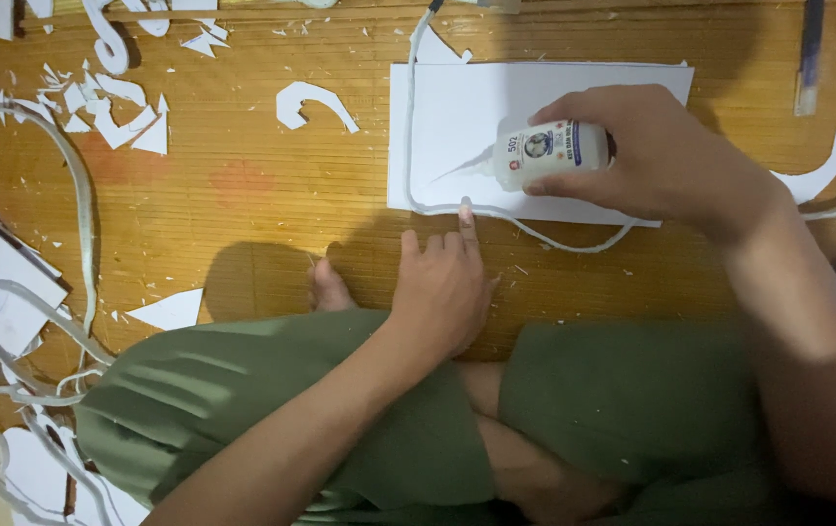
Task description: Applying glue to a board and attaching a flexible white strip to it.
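Head cam looking straight down: right hand (666,156) has its grip wrapped around a small white glue bottle (547,153), fingers pinching the body w/ the thumb side underneath, bottle lying nearly horizontal so its long axis runs left-right and the thin nozzle (467,166) points left, a bit downward. Tip hovers over the white sheet (457,107), close to the surface; can't tell if it's actually touching. Left hand (442,287) sits just below the sheet's near edge, fingers together and mostly flat, one fingertip pressing on a thin white strip (535,232) that runs along that edge and up the sheet's left side, so it's holding nothing, just pinning. So the strip lies below and left of the nozzle, and the left hand is the nearer one to it, right hand is above w/ the glue. Further out: the sheet sits on a woven bamboo mat (243,214) on the floor, no worktop here. White paper scraps (116,107) are scattered top left, one curved cutout (311,102) just left of the sheet, a triangular offcut (172,310) near the knee. More long white strips (77,214) loop down the left side. Person sits cross-legged in green shorts (243,390), a bare foot (328,287) poking out beside the left hand.
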